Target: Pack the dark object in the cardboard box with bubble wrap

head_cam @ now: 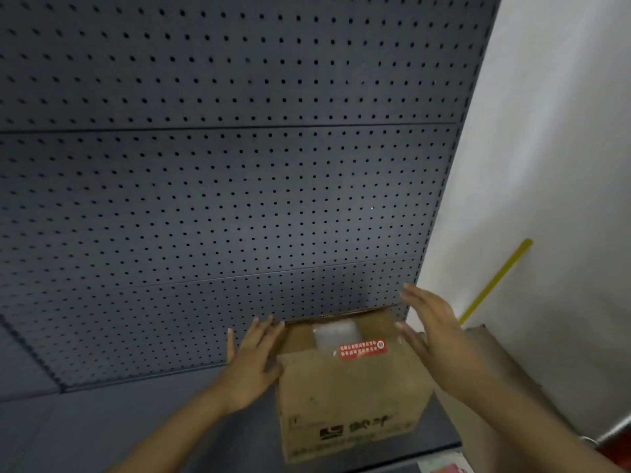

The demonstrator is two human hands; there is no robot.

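Note:
An open cardboard box [348, 401] stands on a dark shelf, low and right of centre, with a red sticker [363, 349] on its near flap. Inside it lies a pale bundle of bubble wrap [336, 332]; the dark object itself is hidden. My left hand [254, 360] rests flat against the box's left side near the top, fingers spread. My right hand [432, 331] hovers at the box's right top edge, fingers straight and apart, holding nothing.
A dark pegboard panel [222, 186] rises right behind the box. The dark shelf surface [153, 421] stretches to the left. A white wall [553, 165] with a yellow strip [495, 281] stands to the right. A brown flap [495, 356] juts out right of the box.

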